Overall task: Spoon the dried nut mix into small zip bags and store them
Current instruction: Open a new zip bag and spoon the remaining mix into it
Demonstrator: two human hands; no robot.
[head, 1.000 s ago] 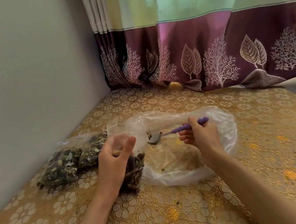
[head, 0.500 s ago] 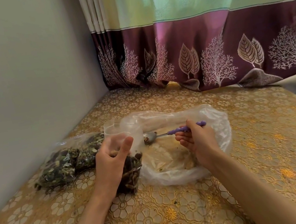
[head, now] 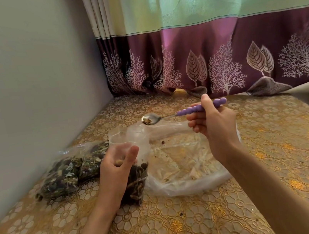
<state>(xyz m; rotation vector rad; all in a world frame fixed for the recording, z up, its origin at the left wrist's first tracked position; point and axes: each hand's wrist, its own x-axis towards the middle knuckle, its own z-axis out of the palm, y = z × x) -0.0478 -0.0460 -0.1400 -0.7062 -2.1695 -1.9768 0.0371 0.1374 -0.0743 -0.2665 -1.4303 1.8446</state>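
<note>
Small zip bag (head: 136, 172): clear plastic, upright on the tabletop (head: 186, 223), lower part filled with dark nut mix, mouth open at the top. Held by the left hand (head: 115, 169), whose fingers and thumb are curled round its upper part.

Spoon (head: 171, 115): metal bowl, purple beaded handle. Raised above and just behind the bag's open mouth, bowl pointing left and roughly level, carrying a small amount of mix. Gripped by the right hand (head: 214, 123), thumb on top of the handle, remaining fingers curled beneath it.

Large plastic bag (head: 187, 164): clear, crumpled, lying flat on the tabletop just right of the small bag and under the right hand. Holds only scattered crumbs and a few bits.

Filled bags (head: 67, 173): clear packets of dark mix, lying on the tabletop left of the small bag, close to the wall (head: 25, 97); their exact count cannot be told.

Tabletop cover: gold, embossed flower pattern.

Curtain (head: 219, 46): pale green above, purple band with tree and leaf prints below, hem resting on the far edge of the tabletop.
</note>
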